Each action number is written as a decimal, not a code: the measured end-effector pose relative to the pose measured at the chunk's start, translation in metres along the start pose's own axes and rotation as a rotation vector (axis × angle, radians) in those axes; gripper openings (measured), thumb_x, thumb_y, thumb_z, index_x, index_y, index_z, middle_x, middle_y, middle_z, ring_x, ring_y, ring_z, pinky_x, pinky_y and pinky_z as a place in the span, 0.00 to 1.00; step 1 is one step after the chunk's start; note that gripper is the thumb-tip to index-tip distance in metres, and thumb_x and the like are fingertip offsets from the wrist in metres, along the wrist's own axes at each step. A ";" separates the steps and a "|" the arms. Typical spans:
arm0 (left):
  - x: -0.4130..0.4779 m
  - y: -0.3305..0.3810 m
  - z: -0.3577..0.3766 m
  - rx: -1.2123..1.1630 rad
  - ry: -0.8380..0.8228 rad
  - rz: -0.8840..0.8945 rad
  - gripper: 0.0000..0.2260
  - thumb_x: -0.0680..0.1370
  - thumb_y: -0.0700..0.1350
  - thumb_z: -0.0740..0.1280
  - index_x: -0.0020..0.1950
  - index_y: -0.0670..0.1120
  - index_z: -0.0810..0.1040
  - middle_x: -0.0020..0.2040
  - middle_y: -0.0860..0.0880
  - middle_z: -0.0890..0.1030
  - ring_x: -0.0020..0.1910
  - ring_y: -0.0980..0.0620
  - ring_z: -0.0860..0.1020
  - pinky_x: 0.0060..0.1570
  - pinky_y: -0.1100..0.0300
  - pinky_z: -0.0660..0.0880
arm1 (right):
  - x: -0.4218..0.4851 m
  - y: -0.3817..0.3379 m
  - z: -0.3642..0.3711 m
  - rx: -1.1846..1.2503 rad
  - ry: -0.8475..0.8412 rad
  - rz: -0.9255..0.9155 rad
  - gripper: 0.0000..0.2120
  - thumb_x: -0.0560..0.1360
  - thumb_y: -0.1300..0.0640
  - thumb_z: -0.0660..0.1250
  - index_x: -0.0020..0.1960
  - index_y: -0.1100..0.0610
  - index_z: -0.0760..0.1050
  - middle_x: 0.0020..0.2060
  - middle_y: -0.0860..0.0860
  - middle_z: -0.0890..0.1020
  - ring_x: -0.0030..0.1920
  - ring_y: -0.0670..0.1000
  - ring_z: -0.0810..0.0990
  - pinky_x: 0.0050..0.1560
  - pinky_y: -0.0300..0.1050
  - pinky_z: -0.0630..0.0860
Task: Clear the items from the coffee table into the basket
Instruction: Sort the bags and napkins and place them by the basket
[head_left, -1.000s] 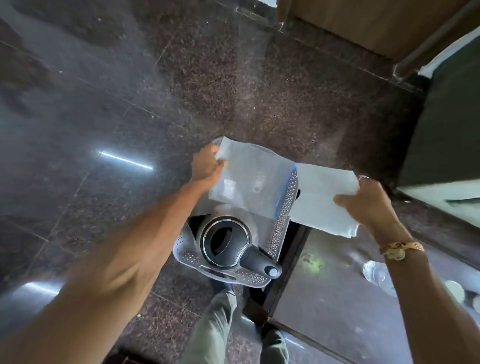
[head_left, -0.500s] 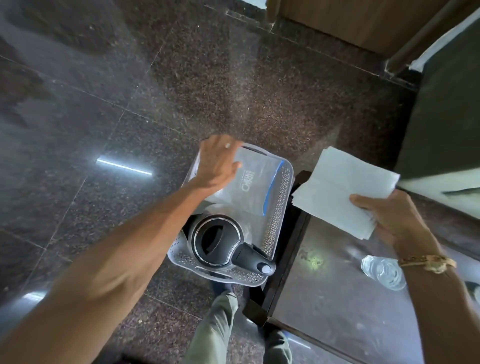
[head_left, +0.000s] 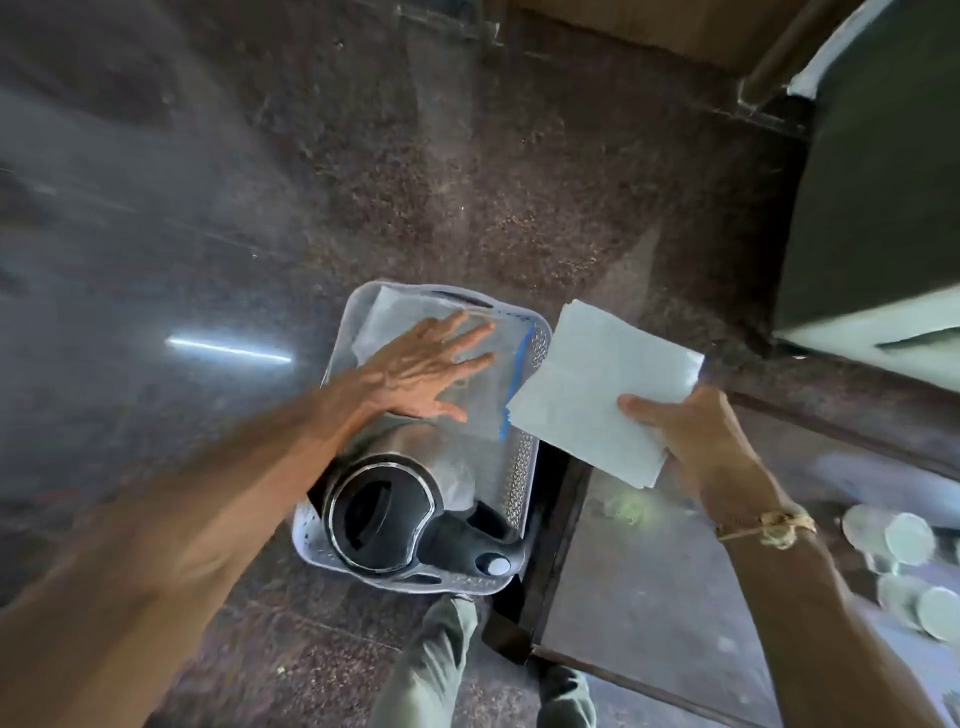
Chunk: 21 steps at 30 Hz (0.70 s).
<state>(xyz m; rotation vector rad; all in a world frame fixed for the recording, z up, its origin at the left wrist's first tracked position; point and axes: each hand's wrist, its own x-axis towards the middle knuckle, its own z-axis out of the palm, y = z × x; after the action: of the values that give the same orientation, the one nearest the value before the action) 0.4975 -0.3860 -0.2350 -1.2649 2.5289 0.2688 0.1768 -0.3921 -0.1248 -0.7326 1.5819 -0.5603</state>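
Observation:
A pale perforated basket (head_left: 521, 486) stands on the floor beside the coffee table (head_left: 644, 582). A steel kettle (head_left: 384, 512) with a black lid lies in its near end. A clear zip bag (head_left: 498, 384) with a blue seal lies across the far end. My left hand (head_left: 421, 371) presses flat on the bag with straight fingers. My right hand (head_left: 691, 441) pinches a folded white paper sheet (head_left: 597, 389) by its near corner, held above the table's edge next to the basket.
Plastic bottles (head_left: 904, 561) lie on the glass tabletop at the right. A dark sofa (head_left: 883, 182) stands at the far right. Dark speckled stone floor (head_left: 260, 208) spreads left and beyond. My legs (head_left: 436, 670) stand between basket and table.
My left hand laid the clear bag down into the basket and now presses it flat. My right hand kept the paper, separated from the bag, holding it beside the basket.

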 end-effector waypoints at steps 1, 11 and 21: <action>0.001 -0.001 0.001 -0.004 0.005 0.015 0.41 0.72 0.73 0.60 0.79 0.55 0.56 0.82 0.46 0.46 0.79 0.37 0.51 0.70 0.41 0.62 | 0.001 0.002 0.000 -0.004 -0.001 0.005 0.09 0.70 0.70 0.75 0.45 0.58 0.82 0.41 0.52 0.88 0.43 0.55 0.87 0.48 0.55 0.83; 0.011 0.002 -0.008 -0.097 0.031 0.089 0.27 0.77 0.65 0.60 0.70 0.51 0.69 0.69 0.46 0.69 0.62 0.44 0.73 0.56 0.48 0.76 | 0.007 0.002 -0.004 0.048 -0.062 0.004 0.11 0.71 0.69 0.74 0.51 0.58 0.83 0.45 0.53 0.88 0.45 0.54 0.88 0.40 0.48 0.84; 0.041 0.013 -0.049 0.030 -0.077 0.153 0.35 0.72 0.33 0.68 0.74 0.52 0.60 0.57 0.44 0.65 0.40 0.48 0.70 0.30 0.55 0.71 | 0.006 0.005 -0.041 0.277 -0.238 0.056 0.16 0.71 0.63 0.73 0.59 0.56 0.83 0.60 0.56 0.84 0.58 0.57 0.84 0.49 0.54 0.83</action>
<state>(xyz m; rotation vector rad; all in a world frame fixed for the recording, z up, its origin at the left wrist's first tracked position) 0.4544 -0.4238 -0.2026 -1.0309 2.5571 0.3060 0.1355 -0.3953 -0.1270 -0.5229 1.2696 -0.6120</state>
